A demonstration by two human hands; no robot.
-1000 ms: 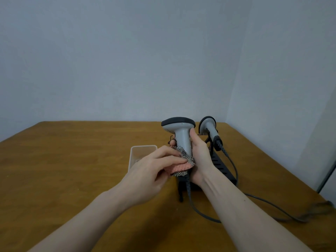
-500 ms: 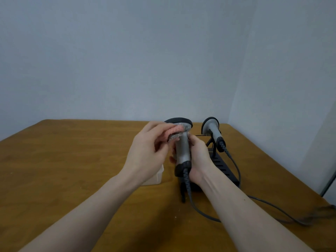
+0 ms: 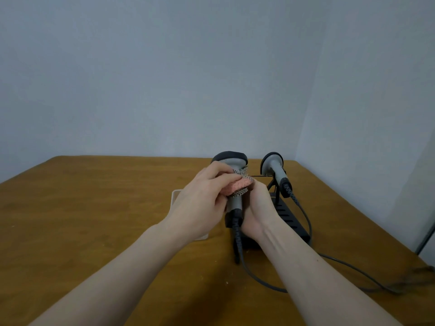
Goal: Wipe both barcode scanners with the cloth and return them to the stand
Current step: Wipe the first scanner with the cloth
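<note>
1. My right hand [image 3: 255,208] is closed around the handle of a grey barcode scanner with a dark head [image 3: 231,184], holding it upright above the brown wooden table [image 3: 94,208], towards its far right corner.
2. My left hand [image 3: 202,203] pinches a folded pink and checked cloth [image 3: 239,185] against the scanner's neck, just under the head.
3. The scanner's long axis runs vertically, so I judge the wiping stroke should follow it.
4. The black stand [image 3: 289,220] lies just beyond my right hand, the nearer hand, and carries a second grey scanner [image 3: 274,168], not yet wiped, I judge.
</note>
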